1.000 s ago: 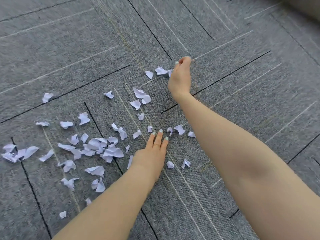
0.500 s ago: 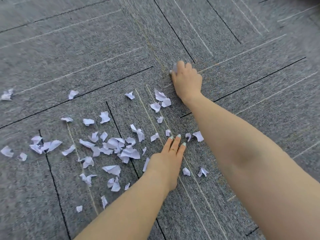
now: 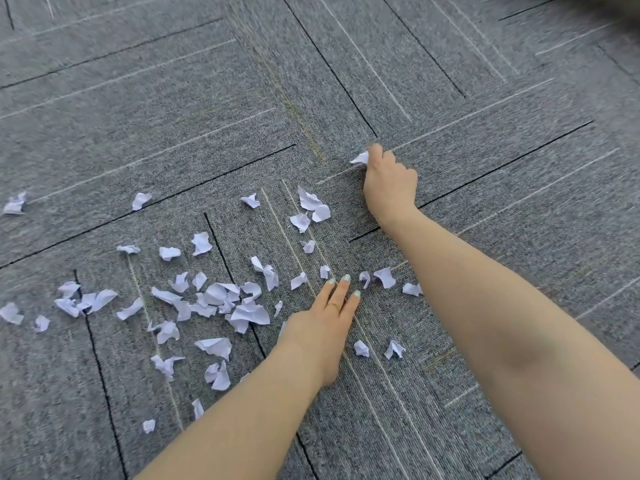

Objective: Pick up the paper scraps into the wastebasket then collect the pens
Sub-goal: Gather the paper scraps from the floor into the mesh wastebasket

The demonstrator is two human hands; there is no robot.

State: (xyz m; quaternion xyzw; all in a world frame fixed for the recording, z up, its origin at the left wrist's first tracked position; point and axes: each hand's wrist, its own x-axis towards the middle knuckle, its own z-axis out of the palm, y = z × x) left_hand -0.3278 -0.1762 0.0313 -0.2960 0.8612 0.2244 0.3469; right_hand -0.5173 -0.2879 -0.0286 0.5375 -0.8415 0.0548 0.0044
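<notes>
Underfoot, grey carpet floor (image 3: 485, 98), tiles with black and pale stripes at crossing angles. My left hand (image 3: 322, 327) lies flat on it, fingers straight, pointing away from me, holding nothing, ring on one finger. Paper scraps (image 3: 221, 299) lie scattered on the carpet, mostly left of that hand, a few just beside its fingertips; crumpled, no clear long axis. Farther out, my right hand (image 3: 389, 183) is curled knuckles-up, gripping a white scrap (image 3: 360, 157) that pokes out leftward.
</notes>
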